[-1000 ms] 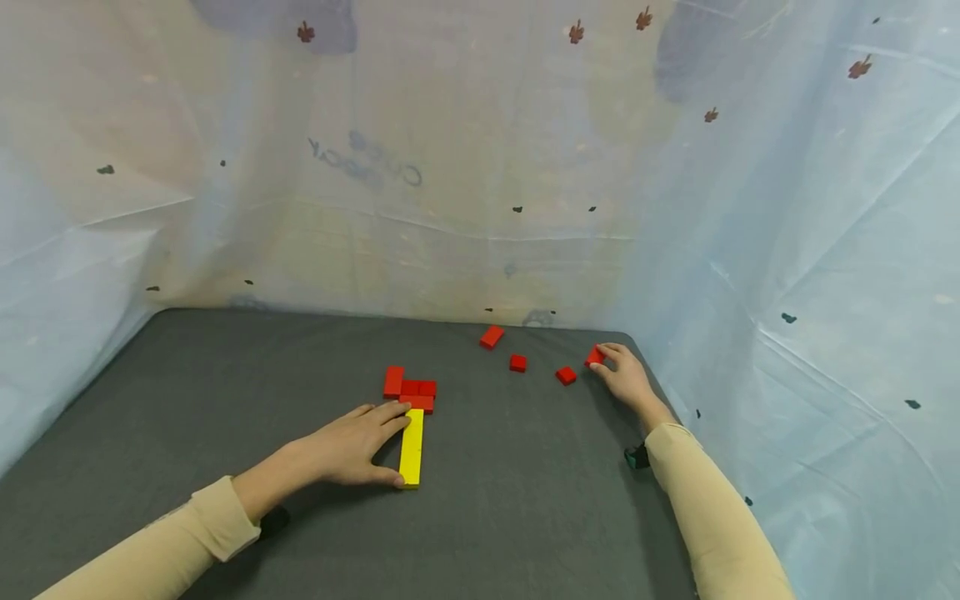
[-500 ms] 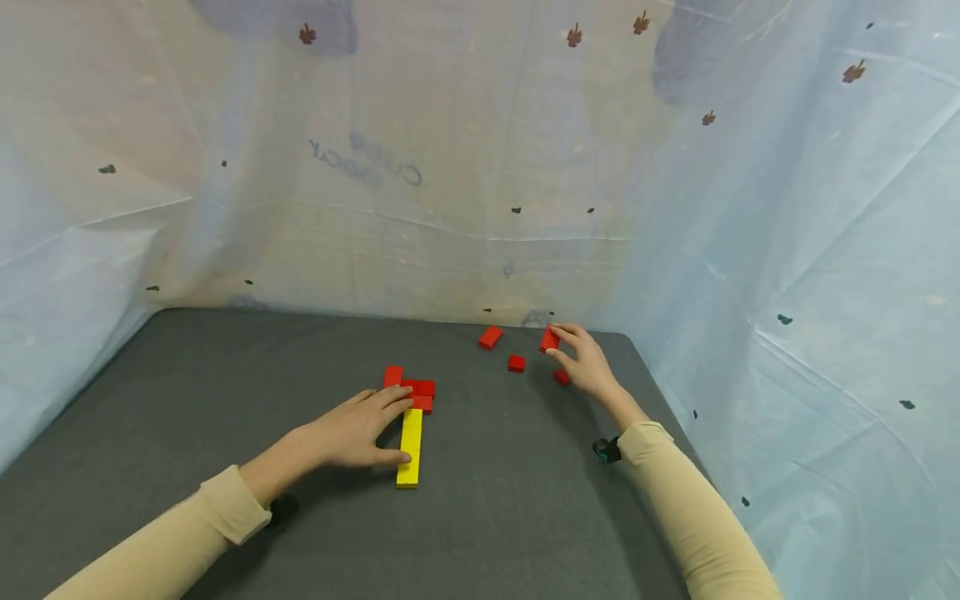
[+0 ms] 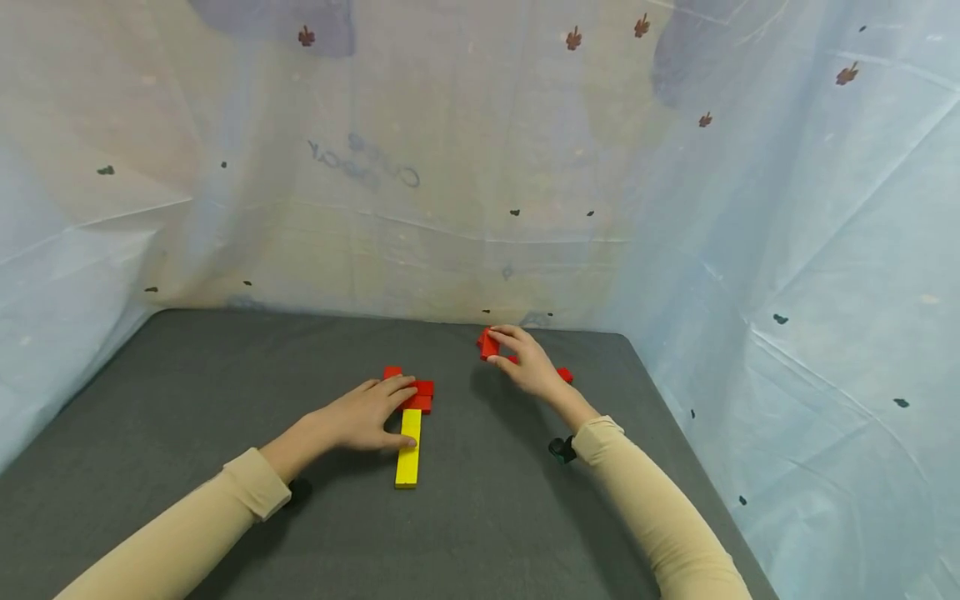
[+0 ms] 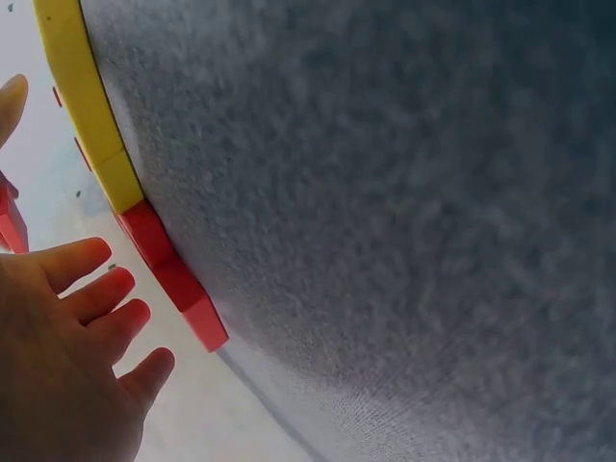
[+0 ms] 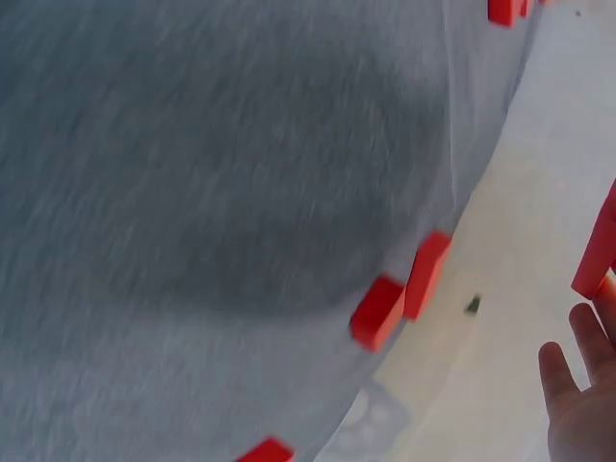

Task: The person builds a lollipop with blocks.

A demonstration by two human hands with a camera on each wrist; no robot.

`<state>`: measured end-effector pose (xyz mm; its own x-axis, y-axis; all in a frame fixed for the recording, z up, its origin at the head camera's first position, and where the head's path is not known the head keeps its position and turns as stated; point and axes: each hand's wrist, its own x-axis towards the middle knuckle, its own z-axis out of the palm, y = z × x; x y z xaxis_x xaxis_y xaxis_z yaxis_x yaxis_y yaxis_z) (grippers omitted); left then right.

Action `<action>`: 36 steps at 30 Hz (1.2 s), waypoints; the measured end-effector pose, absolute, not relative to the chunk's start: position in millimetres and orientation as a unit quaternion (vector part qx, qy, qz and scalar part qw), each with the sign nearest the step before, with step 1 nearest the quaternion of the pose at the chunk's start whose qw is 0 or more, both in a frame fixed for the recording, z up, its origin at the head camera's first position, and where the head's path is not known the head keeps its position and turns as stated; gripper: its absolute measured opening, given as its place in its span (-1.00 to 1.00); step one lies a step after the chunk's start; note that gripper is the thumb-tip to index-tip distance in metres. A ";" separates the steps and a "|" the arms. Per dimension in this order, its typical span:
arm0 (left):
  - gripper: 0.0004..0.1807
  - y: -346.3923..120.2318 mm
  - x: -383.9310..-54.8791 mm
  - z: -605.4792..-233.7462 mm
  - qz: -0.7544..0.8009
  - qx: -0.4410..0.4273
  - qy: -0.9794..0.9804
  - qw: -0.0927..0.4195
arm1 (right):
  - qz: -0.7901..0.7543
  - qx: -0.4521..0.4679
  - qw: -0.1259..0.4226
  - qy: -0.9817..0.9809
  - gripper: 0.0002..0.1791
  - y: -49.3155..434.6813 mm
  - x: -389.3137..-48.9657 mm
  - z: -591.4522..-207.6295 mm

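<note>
My left hand (image 3: 358,419) hovers over a T-like cluster of blocks, fingers spread above its red blocks (image 3: 424,390) and thumb over the long yellow strip (image 3: 407,468). In the left wrist view that hand (image 4: 67,356) shows its fingers stretched out, apart from the red blocks (image 4: 175,274). My right hand (image 3: 531,367) pinches a red rectangular block (image 3: 489,345) between thumb and fingertips, raised over the far part of the table. The right wrist view shows the pinched block at the right edge, with several fingers of the hand (image 5: 589,409) extended below.
Loose red blocks lie near the far edge, partly hidden by the right hand: one (image 3: 566,375) right of it, and a cube (image 5: 377,313) beside a longer block (image 5: 426,274) in the right wrist view. A pale printed sheet (image 3: 420,250) hangs behind the grey table (image 3: 225,358).
My right hand has lifted the red block from the right side and carried it left past the loose blocks. My left hand has risen off the yellow strip and shifted slightly away from me.
</note>
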<state>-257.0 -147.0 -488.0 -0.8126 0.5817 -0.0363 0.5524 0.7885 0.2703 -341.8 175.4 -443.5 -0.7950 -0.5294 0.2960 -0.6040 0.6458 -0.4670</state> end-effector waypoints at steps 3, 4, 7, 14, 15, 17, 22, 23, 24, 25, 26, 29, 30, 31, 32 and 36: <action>0.08 -146.2 -260.9 -489.4 0.116 0.296 0.946 0.063 | 0.268 0.332 0.057 -0.903 -0.40 163.2 -341.6 -447.5; 0.08 -145.9 -262.0 -489.6 0.114 0.294 0.947 0.064 | 0.264 0.336 0.053 -0.902 -0.39 159.4 -341.2 -448.5; 0.08 -144.8 -264.5 -489.6 0.111 0.291 0.948 0.070 | 0.252 0.344 0.035 -0.904 -0.38 148.3 -339.4 -451.7; 0.12 -141.8 -265.5 -488.5 0.104 0.288 0.948 0.086 | 0.216 0.353 -0.003 -0.911 -0.39 127.0 -336.9 -461.3; 0.12 -141.4 -265.4 -488.7 0.104 0.289 0.948 0.086 | 0.212 0.355 -0.006 -0.911 -0.39 124.8 -336.8 -462.9; 0.11 -140.7 -265.2 -488.8 0.102 0.291 0.947 0.085 | 0.206 0.358 -0.013 -0.911 -0.39 121.4 -336.8 -466.4; 0.10 -140.5 -264.8 -490.3 0.101 0.293 0.947 0.083 | 0.187 0.364 -0.033 -0.912 -0.39 115.6 -337.2 -474.5; 0.10 -140.7 -264.8 -490.8 0.102 0.293 0.947 0.083 | 0.184 0.365 -0.035 -0.912 -0.40 114.4 -337.1 -476.1; 0.10 -140.8 -264.9 -491.3 0.104 0.293 0.947 0.083 | 0.181 0.365 -0.038 -0.912 -0.40 113.3 -337.1 -477.6; 0.10 -141.0 -264.9 -491.4 0.106 0.293 0.947 0.082 | 0.180 0.365 -0.040 -0.912 -0.40 112.3 -337.0 -478.8; 0.10 -141.1 -264.9 -491.6 0.107 0.294 0.946 0.082 | 0.178 0.366 -0.042 -0.912 -0.40 111.5 -336.9 -480.0; 0.10 -141.1 -265.1 -491.8 0.107 0.293 0.947 0.082 | 0.172 0.368 -0.046 -0.913 -0.40 109.2 -336.6 -482.7; 0.10 -141.3 -265.4 -491.9 0.105 0.293 0.947 0.082 | 0.170 0.368 -0.048 -0.913 -0.41 108.6 -336.6 -483.3; 0.10 -141.4 -265.6 -492.0 0.102 0.292 0.947 0.082 | 0.169 0.369 -0.048 -0.913 -0.41 108.1 -336.5 -483.6; 0.10 -141.4 -265.9 -492.2 0.100 0.292 0.948 0.082 | 0.167 0.369 -0.049 -0.913 -0.41 107.5 -336.4 -483.9; 0.11 -141.8 -266.6 -492.1 0.098 0.294 0.947 0.080 | 0.157 0.368 -0.046 -0.915 -0.42 105.5 -336.1 -486.0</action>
<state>-266.6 -141.8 -492.1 -0.8143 0.5729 -0.0935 0.5416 0.8078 0.2324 -336.1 105.5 -486.0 -0.7250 -0.6880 0.0307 -0.6590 0.6801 -0.3211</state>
